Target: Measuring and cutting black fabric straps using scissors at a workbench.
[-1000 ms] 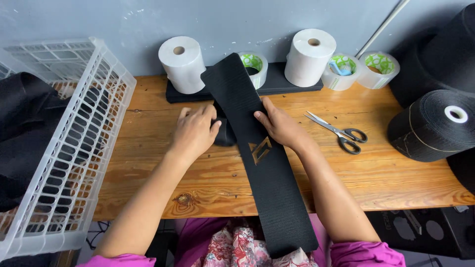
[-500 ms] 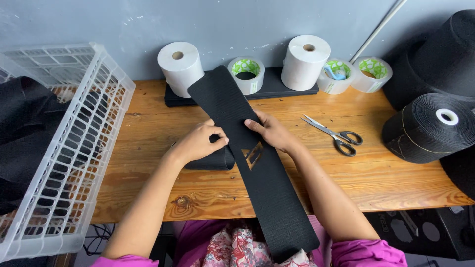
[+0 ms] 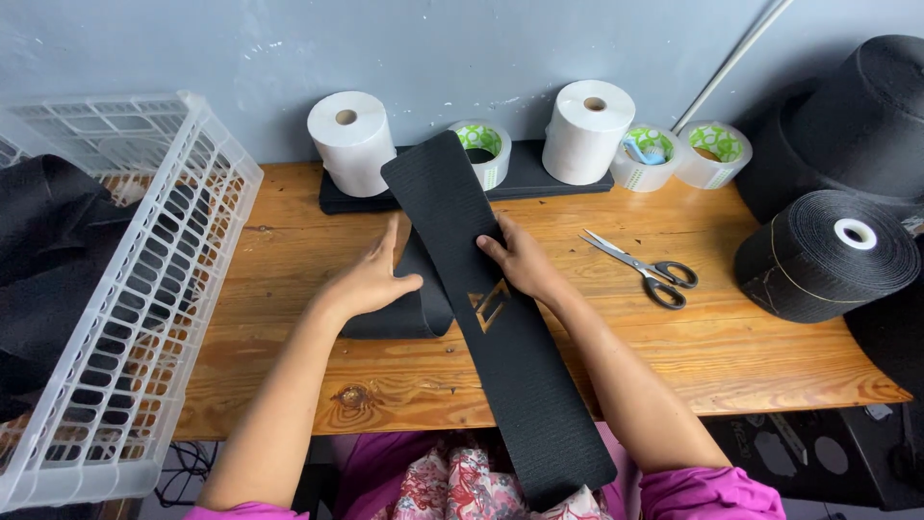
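on the wooden table (image 3: 674, 356), a long black strap (image 3: 500, 318) lies diagonally, its near end hanging over the edge. the right hand (image 3: 520, 262) presses flat on it; the left hand (image 3: 371, 279), fingers spread, rests on a folded black piece (image 3: 409, 313) beside it.

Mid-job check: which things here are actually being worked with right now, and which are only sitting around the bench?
In hand:
black strap, long, with a gold emblem, pressed by the right hand
folded black piece under it, held down by the left hand

Lying about:
scissors
white paper rolls
clear tape rolls
black webbing roll
white basket
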